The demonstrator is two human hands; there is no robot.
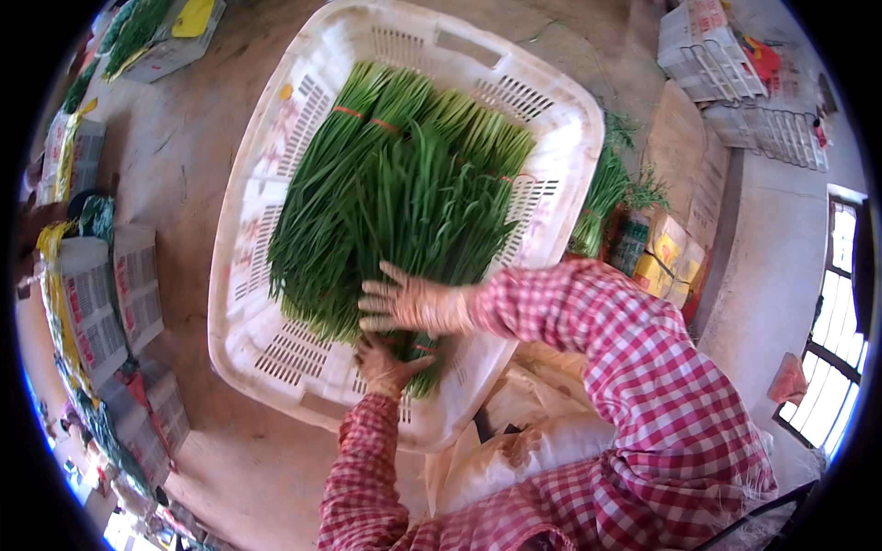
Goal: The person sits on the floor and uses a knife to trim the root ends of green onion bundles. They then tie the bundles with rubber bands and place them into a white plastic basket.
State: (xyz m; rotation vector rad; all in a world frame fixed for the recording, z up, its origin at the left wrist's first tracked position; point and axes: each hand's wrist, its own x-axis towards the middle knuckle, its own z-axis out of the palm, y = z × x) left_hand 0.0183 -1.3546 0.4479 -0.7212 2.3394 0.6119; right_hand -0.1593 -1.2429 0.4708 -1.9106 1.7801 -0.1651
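Bundles of garlic chives (331, 186) with orange-red bands lie in a white perforated plastic basket (238, 172). Some have their pale stem ends at the far side, others at the near side. My right hand (413, 303), in a thin glove, rests flat on the leaves with its fingers spread. Just below it my left hand (382, 365) touches the near stem ends of a banded bundle (427, 375), thumb to the right and fingers to the left. Its fingertips are partly hidden, so its grip on the bundle is unclear.
More green bundles (603, 196) lie on the floor right of the basket, beside a flattened cardboard sheet (679, 138). Stacked printed cartons (710, 52) stand at the upper right. Along the left stand several printed cartons (138, 282). A pale sack (544, 441) lies close to my body.
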